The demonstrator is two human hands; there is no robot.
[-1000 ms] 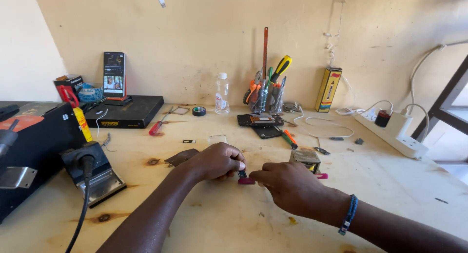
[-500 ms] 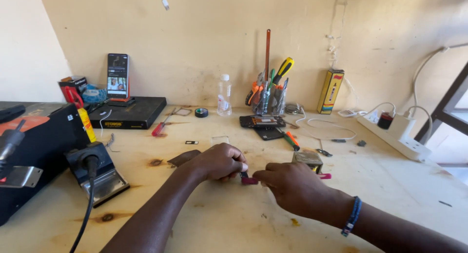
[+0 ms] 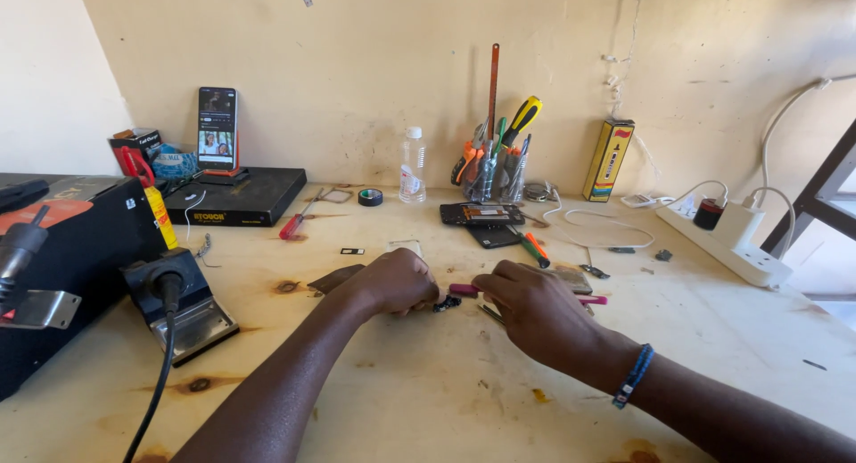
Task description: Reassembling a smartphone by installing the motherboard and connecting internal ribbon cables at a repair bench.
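Near the middle of the worktop (image 3: 428, 392), the left hand (image 3: 392, 280) is curled with fingers together on a small dark part (image 3: 446, 303). The right hand (image 3: 530, 307) has its fingers clamped on a pink-handled tool (image 3: 464, 290) touching that part. The work looks midway: an opened phone (image 3: 481, 214) lies toward the back edge. A tall yellow box (image 3: 608, 160) stands against the wall; a black flat box (image 3: 236, 196) sits back left.

Small dark part (image 3: 446, 303) — too small to identify.

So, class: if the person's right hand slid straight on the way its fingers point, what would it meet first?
Most likely the small dark part just ahead of the right hand, then the left hand; depth is hard to judge.
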